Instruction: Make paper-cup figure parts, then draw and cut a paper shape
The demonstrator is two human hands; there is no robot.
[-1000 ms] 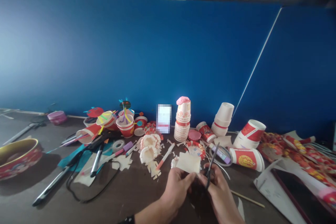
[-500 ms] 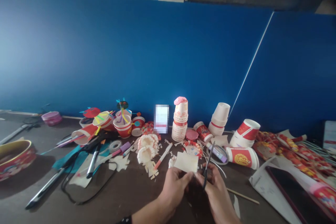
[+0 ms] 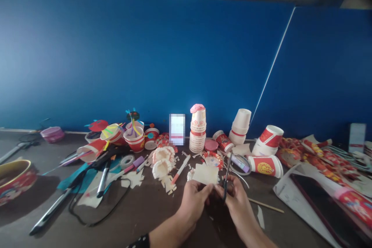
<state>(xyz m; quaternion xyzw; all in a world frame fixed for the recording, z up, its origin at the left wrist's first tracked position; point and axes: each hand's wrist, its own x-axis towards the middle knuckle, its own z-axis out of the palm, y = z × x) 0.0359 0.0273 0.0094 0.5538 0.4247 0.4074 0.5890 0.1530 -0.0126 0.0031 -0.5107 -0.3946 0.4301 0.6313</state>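
Between the thumb and fingers of my left hand (image 3: 194, 198) is a small cream piece of paper (image 3: 205, 173), held upright by its lower edge. Dark scissors (image 3: 226, 180) are in my right hand (image 3: 236, 197), their blades pointing up and away just right of the paper. The two hands nearly meet at the paper's lower right corner. Whether the blades touch the paper I cannot tell. Beyond the hands lie a white and orange marker (image 3: 180, 169) and cut pieces of paper cup (image 3: 161, 167).
A tall stack of paper cups (image 3: 198, 131) stands behind my hands. To the right are a red cup on its side (image 3: 266, 166), a wooden stick (image 3: 267, 205) and a dark phone (image 3: 322, 205) on white paper. Decorated cups (image 3: 134, 137) and a black cord (image 3: 99, 217) lie left.
The view has shifted slightly, so the scene sits a little higher and further left. My hands keep nearly the same pose around the paper and scissors.
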